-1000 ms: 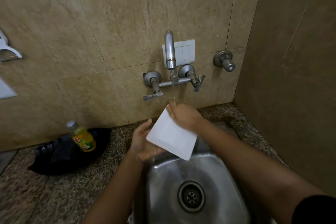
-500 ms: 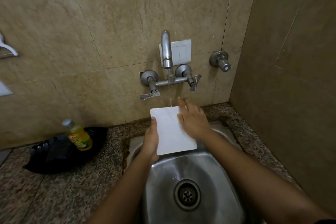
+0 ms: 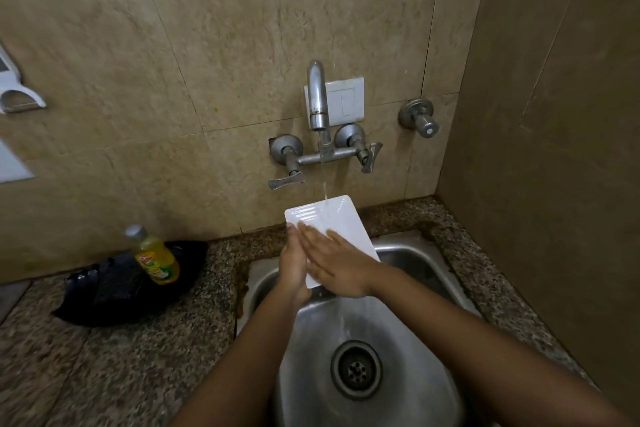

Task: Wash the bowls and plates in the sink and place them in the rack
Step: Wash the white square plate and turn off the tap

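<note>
A white rectangular plate [image 3: 332,218] is held tilted over the steel sink [image 3: 408,260], its far end under the stream from the wall tap [image 3: 318,97]. My left hand [image 3: 292,263] grips the plate's left edge, thumb on top. My right hand [image 3: 334,262] lies flat on the plate's upper face with fingers spread. Water runs off the plate's near edge into the basin, toward the drain [image 3: 356,369]. No rack is in view.
A yellow dish-soap bottle [image 3: 154,256] rests on a black bag [image 3: 114,288] on the granite counter [image 3: 104,357] to the left. A separate valve [image 3: 419,120] sticks out of the wall at right, beside the side wall. White fixtures [image 3: 17,97] hang at far left.
The plate turned from a diamond tilt to lengthwise under the stream. My right hand slid from its far corner down across its face toward the near left.
</note>
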